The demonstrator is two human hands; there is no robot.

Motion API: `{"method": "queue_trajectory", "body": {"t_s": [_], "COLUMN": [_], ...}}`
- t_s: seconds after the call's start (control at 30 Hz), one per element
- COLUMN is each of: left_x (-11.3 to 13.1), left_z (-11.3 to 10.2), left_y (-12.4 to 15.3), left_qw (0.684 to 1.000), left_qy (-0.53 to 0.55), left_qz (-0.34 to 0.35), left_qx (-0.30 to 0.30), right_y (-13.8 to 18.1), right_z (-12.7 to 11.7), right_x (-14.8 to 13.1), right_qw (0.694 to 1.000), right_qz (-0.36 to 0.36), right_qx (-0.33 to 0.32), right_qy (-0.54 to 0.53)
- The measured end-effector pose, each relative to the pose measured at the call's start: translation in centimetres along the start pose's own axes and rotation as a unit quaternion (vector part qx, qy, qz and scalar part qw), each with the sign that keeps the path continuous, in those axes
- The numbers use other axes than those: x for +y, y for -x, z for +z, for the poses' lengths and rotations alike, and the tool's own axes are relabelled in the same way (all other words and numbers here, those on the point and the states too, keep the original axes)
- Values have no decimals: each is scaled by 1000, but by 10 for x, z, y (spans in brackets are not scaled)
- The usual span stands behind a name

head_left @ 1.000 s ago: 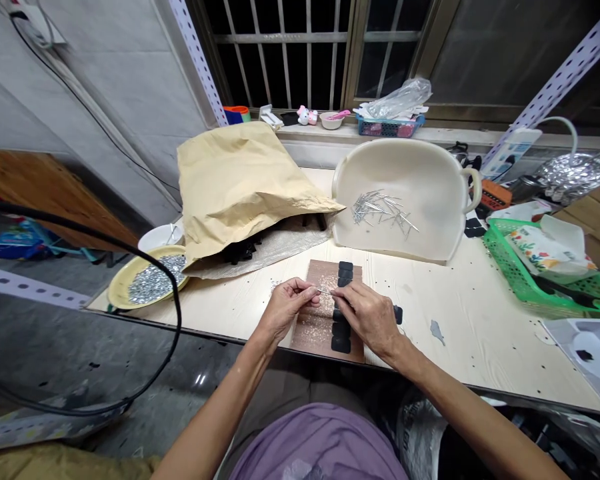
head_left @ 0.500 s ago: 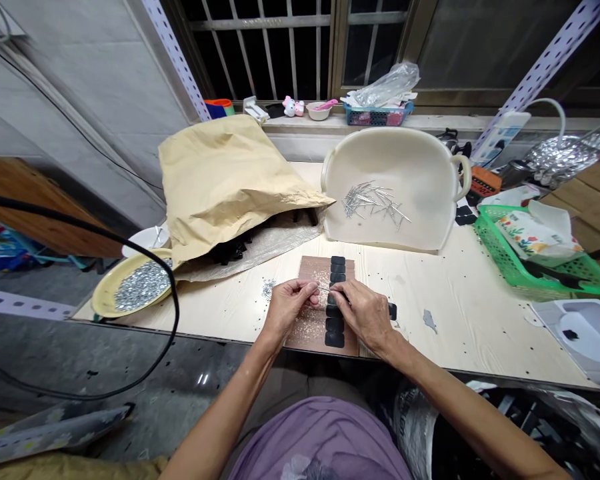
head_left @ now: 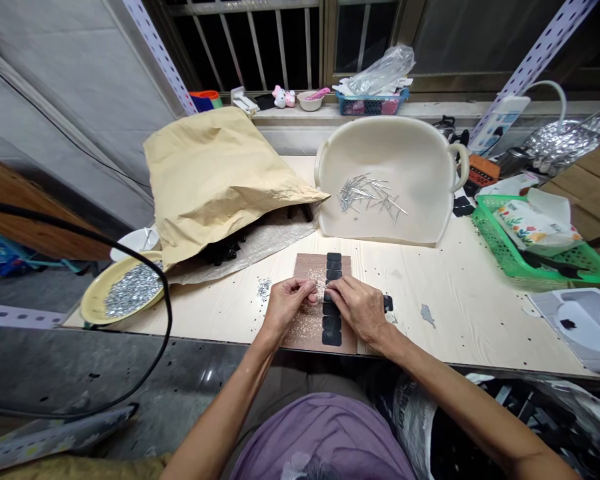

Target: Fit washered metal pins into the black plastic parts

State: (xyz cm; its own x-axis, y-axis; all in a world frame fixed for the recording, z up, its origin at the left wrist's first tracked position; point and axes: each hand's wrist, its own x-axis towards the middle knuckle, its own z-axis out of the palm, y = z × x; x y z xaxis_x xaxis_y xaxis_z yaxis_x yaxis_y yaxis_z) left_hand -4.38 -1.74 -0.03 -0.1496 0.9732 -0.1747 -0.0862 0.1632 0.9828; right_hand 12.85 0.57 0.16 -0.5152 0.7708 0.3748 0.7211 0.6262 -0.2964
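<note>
Between my two hands runs a thin metal rod, held level above a brown board. My left hand pinches its left end between thumb and fingers. The other end is in the closed fingers of my right hand. Beneath them, the brown board carries a column of black rounded pieces, partly hidden by my right hand. Pale crumbs are scattered over the board. A small heap of tiny metal bits lies left of my left hand.
A cream basin with several thin metal rods stands at the back. To the left are a large paper sack and a yellow bowl of metal bits. A green basket sits right. A black cable loops at left.
My hands stay together on the rod, nearly in the same pose. The whole view has shifted a little, so the things on the table appear slightly further left and higher.
</note>
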Motion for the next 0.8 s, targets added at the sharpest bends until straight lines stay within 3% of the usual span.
{"method": "queue_trajectory", "body": {"t_s": [0.33,0.8], "left_x": [-4,-11], "left_z": [2,8], "left_y": [-5,-9], "left_qw": [1000,997], "left_qy": [-2,-4], "left_qz": [-9,-55], "left_qx": [-13,-46], "right_y": [-2,0], "right_z": [6,11], "right_x": [7,23], "right_qw": [1000,982], "right_qz": [2,32], "right_qx": [-18,-36], "right_qy": [-17,-182]}}
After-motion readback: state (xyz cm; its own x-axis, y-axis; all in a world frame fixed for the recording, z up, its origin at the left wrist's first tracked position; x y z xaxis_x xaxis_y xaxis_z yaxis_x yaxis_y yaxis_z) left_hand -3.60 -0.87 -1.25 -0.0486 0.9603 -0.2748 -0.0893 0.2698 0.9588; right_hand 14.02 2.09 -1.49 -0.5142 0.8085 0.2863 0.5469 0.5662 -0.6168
